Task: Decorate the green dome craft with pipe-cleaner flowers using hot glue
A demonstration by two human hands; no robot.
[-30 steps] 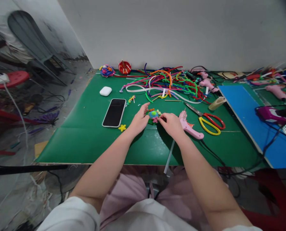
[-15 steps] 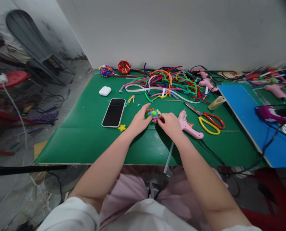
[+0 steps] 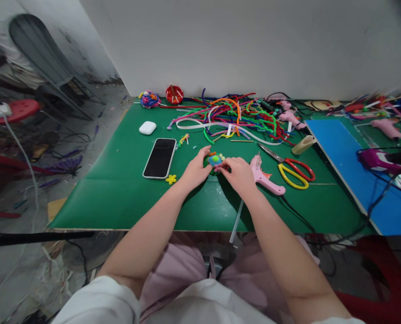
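Note:
A small round pipe-cleaner piece (image 3: pixel 215 160), blue with a bright green centre and an orange and a pale yellow bit at its edge, lies on the green tabletop between my hands. My left hand (image 3: pixel 198 168) steadies its left side, thumb at the near edge and fingers behind. My right hand (image 3: pixel 238 173) pinches a small pink pipe-cleaner flower (image 3: pixel 217 169) at the piece's near right edge; the fingers partly cover it. Just right of that hand lies a pink glue gun (image 3: pixel 268 182), with a clear glue stick (image 3: pixel 237 222) extending toward the table's front edge.
A phone (image 3: pixel 159 158), a white earbud case (image 3: pixel 147 128) and a yellow flower (image 3: pixel 171 179) lie on the left. Scissors (image 3: pixel 293 171) lie right of the glue gun, near a blue board (image 3: pixel 342 166). Tangled pipe cleaners (image 3: pixel 234 117) spread along the wall.
My right fingers have shifted slightly left over the pink flower, hiding more of it. My left hand stays in place on the round piece.

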